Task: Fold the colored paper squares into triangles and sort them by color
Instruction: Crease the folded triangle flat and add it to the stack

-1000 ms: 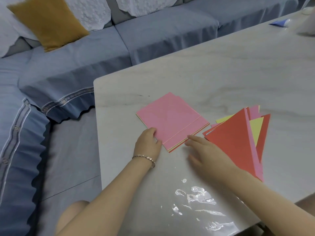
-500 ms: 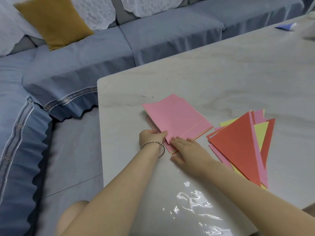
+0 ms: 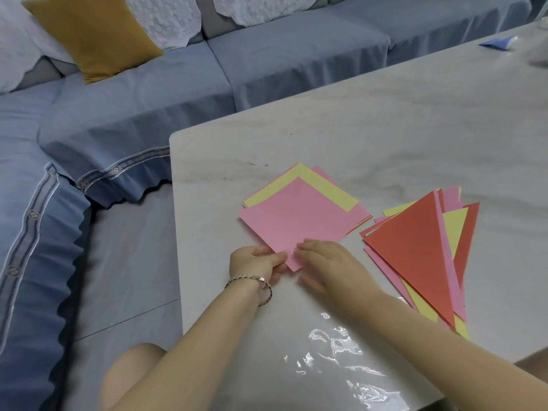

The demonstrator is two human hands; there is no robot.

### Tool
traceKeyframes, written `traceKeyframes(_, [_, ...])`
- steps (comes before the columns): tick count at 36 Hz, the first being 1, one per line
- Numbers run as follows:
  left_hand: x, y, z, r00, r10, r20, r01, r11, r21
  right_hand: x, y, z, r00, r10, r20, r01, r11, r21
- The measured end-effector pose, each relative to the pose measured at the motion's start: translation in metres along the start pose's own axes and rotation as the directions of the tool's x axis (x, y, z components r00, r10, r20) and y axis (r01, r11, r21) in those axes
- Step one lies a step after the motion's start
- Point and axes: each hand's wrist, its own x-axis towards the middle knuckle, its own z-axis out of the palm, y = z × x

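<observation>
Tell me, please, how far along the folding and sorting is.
Done: several triangles lie folded at right, red, pink and yellow mixed in one pile. In hand: the left hand pinches the near corner of a flat pink square; the right hand rests on it. Left: that fold, the stack beneath, sorting by colour.

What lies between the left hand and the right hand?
Head view: the near corner of the top pink paper square lies between the left hand and right hand, both touching it.

A pale marbled table [image 3: 385, 129] is set beside a blue-grey sofa [image 3: 148, 108]. A mustard cushion [image 3: 92, 37] and white covers [image 3: 169, 19] are seen on it.
</observation>
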Motion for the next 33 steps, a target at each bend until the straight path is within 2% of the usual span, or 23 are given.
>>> traceKeyframes(4, [-0.013, -0.005, -0.007, 0.998, -0.02, 0.064, 0.022, 1.0, -0.02, -0.002, -0.006, -0.003, 0.996, -0.072, -0.055, 0.076, 0.995, 0.07])
traceKeyframes(8, [-0.019, -0.01, -0.015, 0.996, -0.027, 0.09, 0.028, 1.0, -0.009, -0.007, -0.006, -0.01, 0.985, -0.165, -0.042, 0.165, 0.986, 0.002])
traceKeyframes(12, [-0.014, -0.011, -0.022, 1.0, -0.002, 0.031, 0.002, 1.0, -0.013, -0.012, -0.002, -0.013, 0.99, -0.13, -0.047, 0.131, 0.991, 0.006])
traceKeyframes(16, [-0.007, -0.007, -0.03, 1.0, -0.015, 0.005, 0.015, 0.994, -0.107, -0.02, 0.005, -0.018, 0.985, -0.146, -0.087, 0.156, 0.98, 0.121])
traceKeyframes(19, [0.003, -0.001, -0.035, 0.996, -0.017, -0.09, 0.003, 0.989, -0.151, -0.027, 0.009, -0.021, 0.982, -0.149, -0.112, 0.169, 0.967, 0.189])
traceKeyframes(24, [0.019, 0.005, -0.039, 0.987, 0.1, -0.122, -0.085, 0.989, 0.118, -0.037, 0.004, -0.029, 0.996, -0.086, 0.011, 0.082, 0.977, 0.198])
traceKeyframes(28, [0.025, 0.005, -0.034, 0.976, 0.215, -0.032, -0.179, 0.878, 0.444, -0.043, 0.01, -0.022, 0.986, -0.081, 0.147, 0.03, 0.946, 0.322])
traceKeyframes(33, [0.024, 0.004, -0.025, 0.956, 0.279, 0.095, -0.284, 0.786, 0.55, -0.047, 0.008, -0.02, 0.983, -0.07, 0.169, -0.004, 0.916, 0.401])
